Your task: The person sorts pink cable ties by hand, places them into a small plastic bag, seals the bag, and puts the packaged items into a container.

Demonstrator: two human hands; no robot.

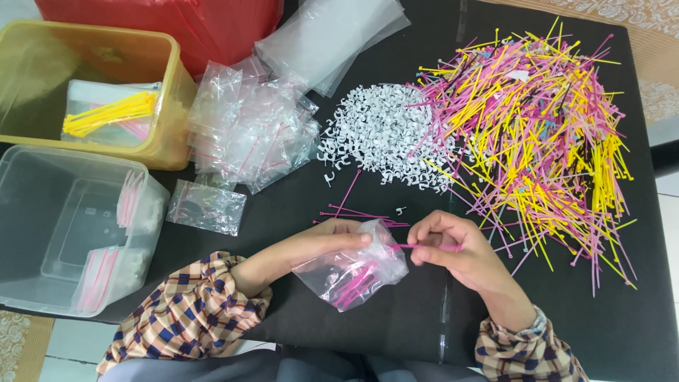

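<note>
Your left hand (pixel 332 240) pinches the bag (pixel 353 272) mouth wide at the worktop's near edge — right hand (pixel 453 251) grips pink ties (pixel 431 247), feeding them in.

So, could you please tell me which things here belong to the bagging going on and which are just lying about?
In use:
- left hand holding the small clear bag
- right hand feeding pink cable ties into it
- pile of pink and yellow cable ties
- heap of white cable clips

Lying about:
- empty zip bags
- yellow tub
- clear plastic box
- red bag
</note>
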